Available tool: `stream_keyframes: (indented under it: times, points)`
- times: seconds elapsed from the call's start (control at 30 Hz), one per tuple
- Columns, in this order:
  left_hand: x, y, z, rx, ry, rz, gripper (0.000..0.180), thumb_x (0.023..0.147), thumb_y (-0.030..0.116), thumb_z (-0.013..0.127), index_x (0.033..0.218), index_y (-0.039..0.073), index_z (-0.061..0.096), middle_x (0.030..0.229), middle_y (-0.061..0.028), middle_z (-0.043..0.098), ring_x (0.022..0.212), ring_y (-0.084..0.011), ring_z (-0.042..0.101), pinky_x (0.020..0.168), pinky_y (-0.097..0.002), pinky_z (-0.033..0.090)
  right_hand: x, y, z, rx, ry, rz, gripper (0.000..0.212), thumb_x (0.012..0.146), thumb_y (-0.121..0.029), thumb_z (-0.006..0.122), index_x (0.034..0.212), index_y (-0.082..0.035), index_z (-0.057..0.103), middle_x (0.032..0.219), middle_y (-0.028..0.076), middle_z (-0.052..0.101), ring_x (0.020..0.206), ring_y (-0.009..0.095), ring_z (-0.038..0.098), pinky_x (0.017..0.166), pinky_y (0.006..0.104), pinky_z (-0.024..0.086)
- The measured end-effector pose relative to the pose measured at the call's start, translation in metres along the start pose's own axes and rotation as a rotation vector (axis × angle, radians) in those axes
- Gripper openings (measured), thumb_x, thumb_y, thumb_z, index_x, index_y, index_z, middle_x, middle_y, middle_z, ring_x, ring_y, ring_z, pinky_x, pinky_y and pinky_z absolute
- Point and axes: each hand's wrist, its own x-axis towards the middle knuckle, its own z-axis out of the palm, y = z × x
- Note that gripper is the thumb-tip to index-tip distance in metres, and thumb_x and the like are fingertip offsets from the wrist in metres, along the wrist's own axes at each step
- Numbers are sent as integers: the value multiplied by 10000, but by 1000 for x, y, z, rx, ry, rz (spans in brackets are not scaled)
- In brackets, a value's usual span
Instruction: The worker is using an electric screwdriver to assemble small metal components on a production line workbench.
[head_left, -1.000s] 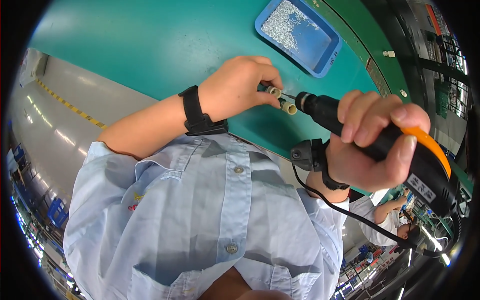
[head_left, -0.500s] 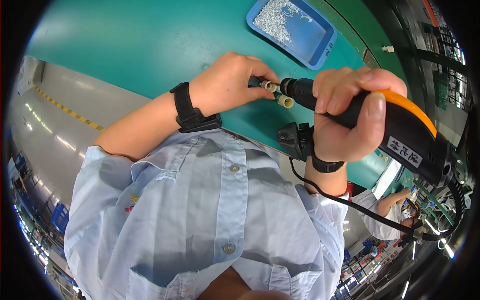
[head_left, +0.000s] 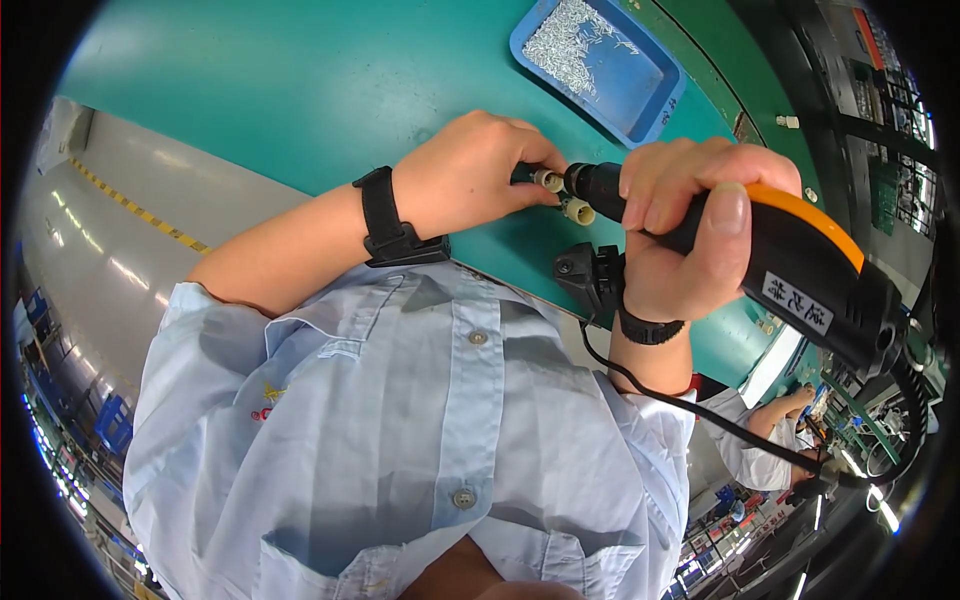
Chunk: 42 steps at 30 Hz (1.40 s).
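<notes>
1. nearest, the light blue shirt (head_left: pixel 400 410) fills the lower middle, looking much as it did a second ago.
2. the right hand (head_left: pixel 705 225) is wrapped firmly round a black and orange power driver (head_left: pixel 805 275); against a second ago, hand and tool have shifted toward the left hand (head_left: pixel 480 175), and the thin bit that showed then is out of sight.
3. the driver's nose is now right beside the open end of the upper cream-ended piece (head_left: pixel 549 180); whether they touch i cannot tell.
4. the left hand, in nearly the same place as a second ago, pinches that upper piece between thumb and fingers. the lower cream-ended piece (head_left: pixel 579 211) sits just beside it, near the thumb tip; whether the hand holds it too i cannot tell.
5. under the hands is the green tabletop (head_left: pixel 300 100).
6. farther off on it, the blue tray (head_left: pixel 628 95) with small silvery pins (head_left: pixel 562 50) heaped toward its left end appears about where it was a second ago.
7. farthest, a co-worker (head_left: pixel 755 450) in a pale top is at the lower right.
</notes>
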Motion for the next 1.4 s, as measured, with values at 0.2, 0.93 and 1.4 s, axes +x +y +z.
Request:
stream_keyframes:
  times: [0.2, 0.93, 1.4]
  points:
    - [0, -5, -3, 240, 9, 190, 215, 740, 138, 668, 927, 56, 599, 829, -92, 601, 744, -297, 570, 651, -388, 464, 5, -19, -22, 217, -31, -135, 286, 860, -296, 479, 1013, -55, 503, 569, 2, 422, 461, 108, 405, 467, 273, 306]
    - [264, -2, -77, 445, -320, 38, 334, 897, 390, 514, 830, 68, 575, 719, -14, 615, 574, -101, 531, 530, -260, 439, -55, -34, -70, 93, 587, -103, 110, 858, -151, 440, 918, -61, 420, 536, -3, 358, 439, 118, 348, 455, 269, 311]
    - [252, 93, 81, 977, -132, 770, 363, 772, 267, 672, 1075, 103, 559, 1009, -87, 573, 865, -275, 589, 703, -352, 488, -31, -36, -91, 190, 270, -138, 185, 747, -92, 672, 865, -27, 545, 751, 11, 578, 651, 76, 556, 607, 244, 472]
